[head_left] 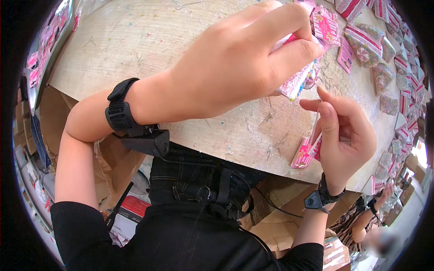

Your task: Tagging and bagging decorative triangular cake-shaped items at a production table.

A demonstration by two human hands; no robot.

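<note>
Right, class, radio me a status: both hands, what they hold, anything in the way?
Left hand pinching glittery pink packet. Right hand holding pink card. Table between them littered with scraps.

I find the counter (pixel 149 49) to be pale, raw wood, matt and rough, strewn with fine glitter and scraps. The packet (pixel 298 81) in my left hand (pixel 244 63) is clear glossy plastic over pink glitter. The card (pixel 304 153) by my right hand (pixel 346 135) looks like printed paper, slightly shiny. Both wrist straps (pixel 118 108) are black woven cloth with matt plastic housings. The boxes (pixel 113 158) below are plain brown cardboard.
</note>
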